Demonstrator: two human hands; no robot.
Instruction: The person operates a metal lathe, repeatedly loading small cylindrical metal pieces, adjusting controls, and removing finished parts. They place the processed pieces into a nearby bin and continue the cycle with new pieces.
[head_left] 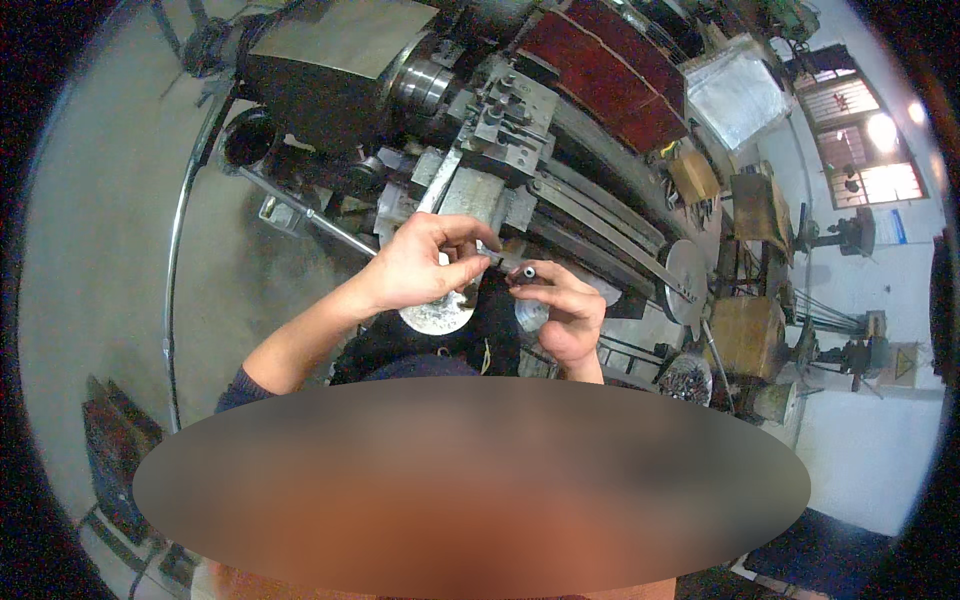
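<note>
My left hand (425, 268) is closed in a pinch on a small shiny metal piece (488, 252), mostly covered by the fingertips. Just to its right, my right hand (570, 312) has its fingers closed round a slim dark rod (526, 273) with a pale round end. Whether the rod and the metal piece touch, I cannot tell. Both hands are held over the front of a metal lathe. Beyond them stands its tool post (512, 118), and the round chuck (425, 82) is to the far left of that. Below my left hand lies a pale, worn round disc (437, 312).
Lathe bed rails (610, 235) run right toward a large round disc (686, 275). A long metal bar (310, 212) slants in from the left. A dark red panel (605, 75) lies behind the tool post. At right are a cardboard box (693, 178) and a container of metal bits (686, 380).
</note>
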